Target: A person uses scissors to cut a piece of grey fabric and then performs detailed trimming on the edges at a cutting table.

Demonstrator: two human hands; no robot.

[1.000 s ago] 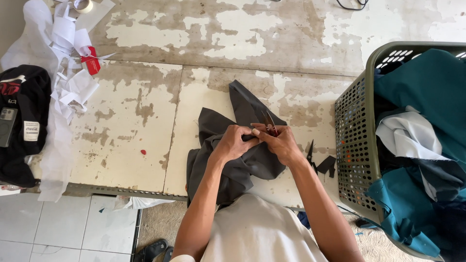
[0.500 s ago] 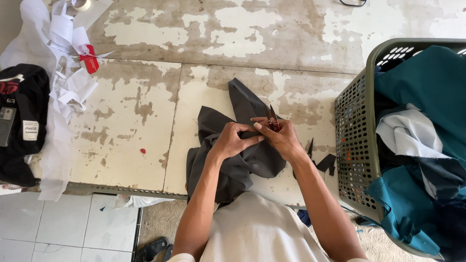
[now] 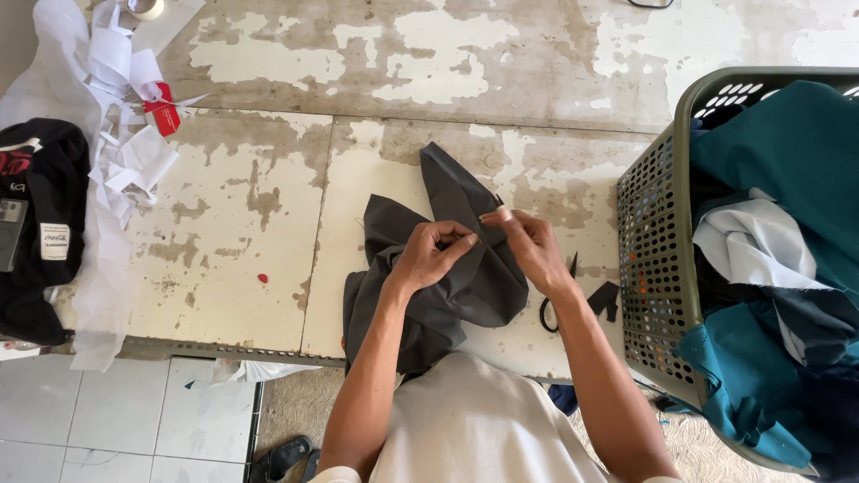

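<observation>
Far left of your hands, a small white rectangular label [image 3: 54, 241] sits on the black garment [image 3: 40, 215]; a red paper tag [image 3: 161, 114] lies among white strips [image 3: 125, 152].

The right hand [image 3: 528, 246] hides most of the black scissors [image 3: 553, 309] lying at its four o'clock. The fingertips of both hands pinch something too small to make out. The basket [image 3: 658, 241] at three o'clock runs off the picture's edge. The black cloth [image 3: 40, 224] at nine o'clock is cut off too.
</observation>
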